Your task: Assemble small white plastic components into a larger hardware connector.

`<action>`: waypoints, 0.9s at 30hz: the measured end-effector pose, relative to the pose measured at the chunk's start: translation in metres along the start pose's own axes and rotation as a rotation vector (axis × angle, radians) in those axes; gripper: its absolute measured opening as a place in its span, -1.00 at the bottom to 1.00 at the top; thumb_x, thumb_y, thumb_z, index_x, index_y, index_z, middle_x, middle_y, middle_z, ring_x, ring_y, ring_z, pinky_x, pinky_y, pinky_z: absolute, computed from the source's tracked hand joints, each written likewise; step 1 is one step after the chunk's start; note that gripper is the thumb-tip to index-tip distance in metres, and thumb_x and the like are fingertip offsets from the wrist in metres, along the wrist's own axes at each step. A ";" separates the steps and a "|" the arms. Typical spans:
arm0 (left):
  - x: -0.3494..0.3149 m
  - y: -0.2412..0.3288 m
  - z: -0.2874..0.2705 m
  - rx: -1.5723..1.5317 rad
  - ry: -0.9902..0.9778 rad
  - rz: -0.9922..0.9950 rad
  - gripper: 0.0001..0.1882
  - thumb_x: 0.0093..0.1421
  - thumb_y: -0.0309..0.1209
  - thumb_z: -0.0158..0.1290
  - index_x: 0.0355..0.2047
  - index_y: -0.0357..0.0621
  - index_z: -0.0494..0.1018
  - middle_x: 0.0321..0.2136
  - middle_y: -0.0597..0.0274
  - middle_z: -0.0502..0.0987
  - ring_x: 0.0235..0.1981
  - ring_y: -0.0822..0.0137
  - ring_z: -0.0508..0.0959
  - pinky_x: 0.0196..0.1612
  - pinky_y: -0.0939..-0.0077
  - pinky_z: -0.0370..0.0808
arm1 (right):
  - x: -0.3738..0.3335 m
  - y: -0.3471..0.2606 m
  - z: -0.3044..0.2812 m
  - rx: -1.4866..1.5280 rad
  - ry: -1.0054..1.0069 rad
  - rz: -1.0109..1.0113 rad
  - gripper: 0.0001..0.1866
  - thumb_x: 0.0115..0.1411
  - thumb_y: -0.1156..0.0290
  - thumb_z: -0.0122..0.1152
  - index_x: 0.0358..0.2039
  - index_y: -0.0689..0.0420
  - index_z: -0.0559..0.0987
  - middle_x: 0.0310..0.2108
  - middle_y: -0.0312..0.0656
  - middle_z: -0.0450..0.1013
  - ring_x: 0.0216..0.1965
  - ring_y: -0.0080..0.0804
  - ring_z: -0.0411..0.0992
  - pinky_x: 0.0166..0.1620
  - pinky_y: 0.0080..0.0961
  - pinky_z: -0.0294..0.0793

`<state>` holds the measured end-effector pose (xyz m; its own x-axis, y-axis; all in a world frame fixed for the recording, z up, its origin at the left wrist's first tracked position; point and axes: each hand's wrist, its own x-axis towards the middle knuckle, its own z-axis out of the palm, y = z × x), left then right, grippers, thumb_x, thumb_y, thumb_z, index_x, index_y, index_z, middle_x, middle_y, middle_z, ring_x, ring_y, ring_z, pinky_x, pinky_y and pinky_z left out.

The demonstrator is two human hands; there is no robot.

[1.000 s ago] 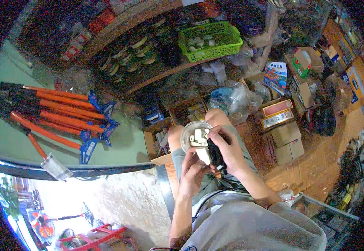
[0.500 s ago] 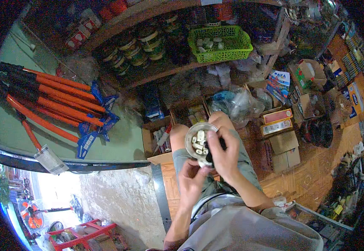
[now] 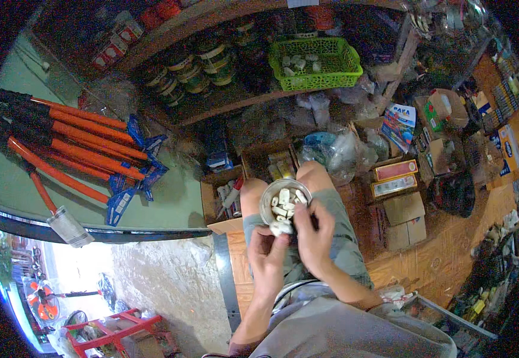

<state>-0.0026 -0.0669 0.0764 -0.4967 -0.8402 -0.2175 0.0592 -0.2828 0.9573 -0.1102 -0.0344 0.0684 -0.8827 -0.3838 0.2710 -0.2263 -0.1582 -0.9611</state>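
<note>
A round, pale bowl (image 3: 263, 206) sits at my lap between the thighs, holding several small white blocky pieces (image 3: 284, 197) with small dark openings. Just below its near rim, my left hand (image 3: 265, 253) pinches a white piece (image 3: 281, 228) between thumb and fingers. My right hand (image 3: 315, 238) is at the bowl's right side, its fingers curled toward the thumb. What lies between those fingertips, if anything, is hidden. The exact kind of the white pieces is too small to tell.
Ahead on a shelf stands a green plastic basket (image 3: 355, 76) with several white pieces, beside tubs (image 3: 216, 64). Orange-handled tools (image 3: 86, 152) lie on the green surface at left. Open cardboard boxes (image 3: 405, 209) and plastic bags (image 3: 346, 155) crowd the right and front.
My right hand has drawn back from over the bowl toward its lower right, uncovering more white pieces. The dark object by its fingers no longer shows. My left hand's white piece is now plainer.
</note>
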 end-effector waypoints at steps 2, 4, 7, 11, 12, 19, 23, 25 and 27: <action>0.002 0.002 0.003 -0.068 -0.018 0.078 -0.86 0.31 -0.55 0.16 -0.21 -0.27 0.40 -0.29 0.26 0.58 -0.29 0.51 0.53 -0.19 0.60 0.48 | 0.000 -0.002 0.001 -0.018 -0.033 -0.072 -0.72 0.29 0.45 0.25 -0.52 0.24 0.42 -0.61 -0.19 0.34 -0.53 -0.50 0.28 -0.42 -0.42 0.26; -0.004 0.006 0.004 0.118 -0.136 0.120 -0.85 0.31 -0.54 0.17 -0.20 -0.28 0.40 -0.31 0.25 0.58 -0.30 0.51 0.54 -0.22 0.60 0.47 | 0.007 -0.003 -0.002 -0.001 0.050 0.133 -0.69 0.30 0.42 0.26 -0.54 0.24 0.41 -0.61 -0.22 0.36 -0.52 -0.53 0.28 -0.42 -0.45 0.27; -0.006 0.009 0.009 0.154 -0.123 0.078 -0.84 0.31 -0.49 0.18 -0.20 -0.29 0.44 -0.34 0.29 0.59 -0.32 0.53 0.52 -0.23 0.61 0.46 | 0.008 -0.005 -0.004 0.048 0.021 0.212 -0.69 0.33 0.39 0.24 -0.52 0.24 0.43 -0.58 -0.25 0.39 -0.50 -0.56 0.30 -0.40 -0.46 0.30; 0.015 0.015 0.006 0.264 -0.026 0.157 -0.75 0.33 -0.47 0.10 -0.03 -0.31 0.48 -0.28 0.27 0.52 -0.28 0.49 0.45 -0.15 0.59 0.41 | -0.004 0.001 0.002 0.073 -0.023 0.146 -0.69 0.38 0.46 0.14 -0.51 0.18 0.32 -0.51 -0.40 0.26 -0.39 -0.67 0.16 -0.34 -0.57 0.23; 0.022 0.017 0.004 0.350 -0.047 0.211 -0.73 0.33 -0.47 0.10 0.00 -0.33 0.48 -0.25 0.24 0.51 -0.26 0.46 0.46 -0.14 0.58 0.41 | -0.008 0.004 0.003 0.099 -0.037 0.144 -0.70 0.37 0.48 0.15 -0.50 0.18 0.33 -0.50 -0.39 0.27 -0.40 -0.65 0.17 -0.34 -0.56 0.23; 0.026 0.037 -0.007 0.501 -0.167 0.371 -0.67 0.22 -0.50 0.13 -0.01 -0.36 0.53 -0.11 0.08 0.53 -0.05 0.26 0.52 0.05 0.42 0.42 | -0.006 0.005 -0.004 -0.034 -0.088 -0.047 -0.83 0.26 0.53 0.27 -0.43 0.24 0.45 -0.49 -0.22 0.40 -0.46 -0.49 0.32 -0.35 -0.44 0.33; 0.021 0.037 -0.009 0.652 -0.246 0.466 -0.59 0.17 -0.40 0.27 0.02 -0.30 0.56 -0.11 0.05 0.56 -0.12 0.18 0.58 0.00 0.40 0.49 | 0.003 -0.004 0.001 0.160 0.018 0.129 -0.80 0.34 0.44 0.22 -0.41 0.21 0.45 -0.47 -0.29 0.40 -0.43 -0.56 0.30 -0.33 -0.47 0.33; 0.019 0.034 -0.008 0.697 -0.316 0.503 -0.53 0.14 -0.35 0.31 0.04 -0.29 0.55 -0.16 0.06 0.55 -0.17 0.12 0.57 -0.03 0.36 0.49 | 0.008 -0.007 0.005 0.232 0.112 0.258 -0.74 0.41 0.31 0.18 -0.38 0.18 0.45 -0.45 -0.35 0.39 -0.39 -0.63 0.28 -0.30 -0.55 0.32; 0.017 0.031 -0.006 0.734 -0.264 0.551 -0.52 0.13 -0.38 0.31 0.05 -0.30 0.54 -0.20 0.07 0.53 -0.20 0.12 0.57 -0.05 0.34 0.50 | 0.010 -0.009 0.008 0.373 0.014 0.371 -0.73 0.40 0.28 0.20 -0.37 0.18 0.45 -0.43 -0.34 0.39 -0.37 -0.63 0.27 -0.29 -0.60 0.29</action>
<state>-0.0044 -0.0931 0.1013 -0.7459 -0.6115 0.2639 -0.1700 0.5579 0.8123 -0.1134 -0.0435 0.0804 -0.8819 -0.4633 -0.0873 0.2622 -0.3279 -0.9076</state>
